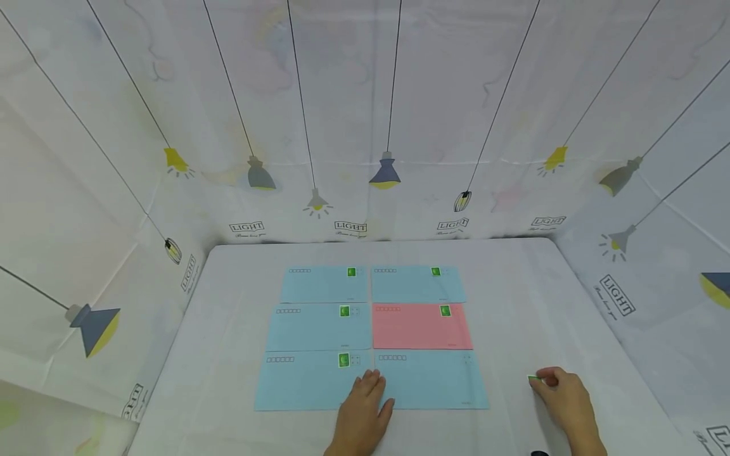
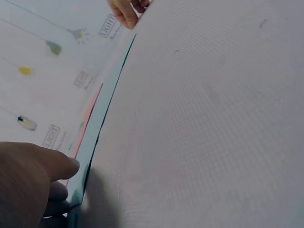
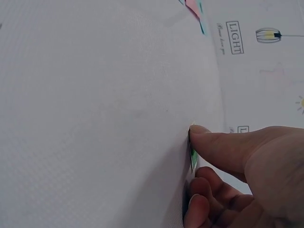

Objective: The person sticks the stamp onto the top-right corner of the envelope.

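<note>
My right hand (image 1: 564, 400) pinches a small green stamp (image 1: 534, 377) between thumb and fingers, over the white table right of the envelopes. In the right wrist view the stamp (image 3: 193, 154) shows nearly edge-on under the thumb. My left hand (image 1: 363, 411) lies with fingers extended across the inner edges of the two front envelopes. The front right blue envelope (image 1: 430, 383) bears printed boxes and no stamp. Beside it, the front left blue envelope (image 1: 302, 383) carries a green stamp at its upper right. A pink envelope (image 1: 422, 328) with a stamp lies just behind the front right one.
Three more blue envelopes, each stamped, complete two columns: back left (image 1: 322, 285), middle left (image 1: 316, 328) and back right (image 1: 413, 288). A dark round object (image 1: 538, 453) shows at the front edge of the head view. White cloth (image 1: 353, 126) printed with lamps surrounds the table.
</note>
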A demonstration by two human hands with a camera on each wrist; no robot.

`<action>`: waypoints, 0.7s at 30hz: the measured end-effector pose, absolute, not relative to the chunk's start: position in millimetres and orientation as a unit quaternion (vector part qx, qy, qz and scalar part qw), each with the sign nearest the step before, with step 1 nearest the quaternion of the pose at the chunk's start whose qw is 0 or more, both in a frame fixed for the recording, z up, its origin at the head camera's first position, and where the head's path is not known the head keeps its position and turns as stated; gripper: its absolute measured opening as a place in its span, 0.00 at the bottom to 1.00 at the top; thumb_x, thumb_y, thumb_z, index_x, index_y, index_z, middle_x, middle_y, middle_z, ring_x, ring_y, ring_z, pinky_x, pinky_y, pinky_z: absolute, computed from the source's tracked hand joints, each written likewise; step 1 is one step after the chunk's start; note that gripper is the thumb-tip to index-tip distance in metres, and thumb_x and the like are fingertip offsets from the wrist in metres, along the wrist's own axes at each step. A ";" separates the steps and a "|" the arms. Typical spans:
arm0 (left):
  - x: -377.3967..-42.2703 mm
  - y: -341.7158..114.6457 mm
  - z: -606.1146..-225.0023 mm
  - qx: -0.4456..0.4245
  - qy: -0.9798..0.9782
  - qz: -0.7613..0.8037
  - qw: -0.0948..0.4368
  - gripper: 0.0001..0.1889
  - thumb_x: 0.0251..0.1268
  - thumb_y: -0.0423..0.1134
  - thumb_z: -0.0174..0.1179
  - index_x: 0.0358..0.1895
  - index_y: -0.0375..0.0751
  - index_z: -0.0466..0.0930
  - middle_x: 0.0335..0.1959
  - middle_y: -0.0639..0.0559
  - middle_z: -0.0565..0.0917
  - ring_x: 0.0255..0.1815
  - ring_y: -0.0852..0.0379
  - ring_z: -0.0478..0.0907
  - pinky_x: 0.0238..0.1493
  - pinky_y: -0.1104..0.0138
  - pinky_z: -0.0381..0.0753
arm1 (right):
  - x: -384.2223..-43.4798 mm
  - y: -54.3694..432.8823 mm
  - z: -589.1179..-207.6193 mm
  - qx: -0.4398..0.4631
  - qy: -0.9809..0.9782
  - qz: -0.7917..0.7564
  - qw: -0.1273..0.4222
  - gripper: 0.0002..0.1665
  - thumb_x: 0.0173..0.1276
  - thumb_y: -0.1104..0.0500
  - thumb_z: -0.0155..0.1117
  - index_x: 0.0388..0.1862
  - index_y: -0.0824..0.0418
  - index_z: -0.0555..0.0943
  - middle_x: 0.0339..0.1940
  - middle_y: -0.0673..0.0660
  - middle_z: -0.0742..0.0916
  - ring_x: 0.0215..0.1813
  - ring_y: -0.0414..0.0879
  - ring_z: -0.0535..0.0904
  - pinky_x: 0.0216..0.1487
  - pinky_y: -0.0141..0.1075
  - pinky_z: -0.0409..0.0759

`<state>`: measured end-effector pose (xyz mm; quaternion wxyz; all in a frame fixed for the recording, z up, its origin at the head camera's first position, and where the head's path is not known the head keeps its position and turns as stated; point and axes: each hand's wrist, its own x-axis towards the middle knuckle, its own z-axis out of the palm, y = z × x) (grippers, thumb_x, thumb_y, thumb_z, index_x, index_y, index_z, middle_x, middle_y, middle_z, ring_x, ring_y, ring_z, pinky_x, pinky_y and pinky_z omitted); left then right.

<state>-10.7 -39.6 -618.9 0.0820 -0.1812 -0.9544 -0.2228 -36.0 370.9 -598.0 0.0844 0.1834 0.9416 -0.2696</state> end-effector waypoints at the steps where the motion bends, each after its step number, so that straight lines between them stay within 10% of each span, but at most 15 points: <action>1: -10.5 -39.1 -619.9 -0.178 -0.956 -0.220 0.081 0.21 0.67 0.47 0.65 0.55 0.35 0.83 0.60 0.43 0.84 0.64 0.46 0.80 0.65 0.53 0.80 | -36.6 370.8 -598.3 0.185 0.941 -0.270 0.086 0.24 0.68 0.51 0.66 0.49 0.72 0.80 0.45 0.72 0.84 0.47 0.63 0.81 0.41 0.50 0.80; 21: -7.9 -33.7 -628.9 -0.167 -0.956 -0.202 0.130 0.19 0.62 0.45 0.70 0.49 0.34 0.86 0.57 0.45 0.86 0.63 0.51 0.82 0.62 0.54 0.82 | -43.1 369.4 -598.4 0.205 0.934 -0.273 0.110 0.22 0.70 0.56 0.65 0.49 0.75 0.77 0.41 0.69 0.85 0.43 0.58 0.81 0.40 0.48 0.79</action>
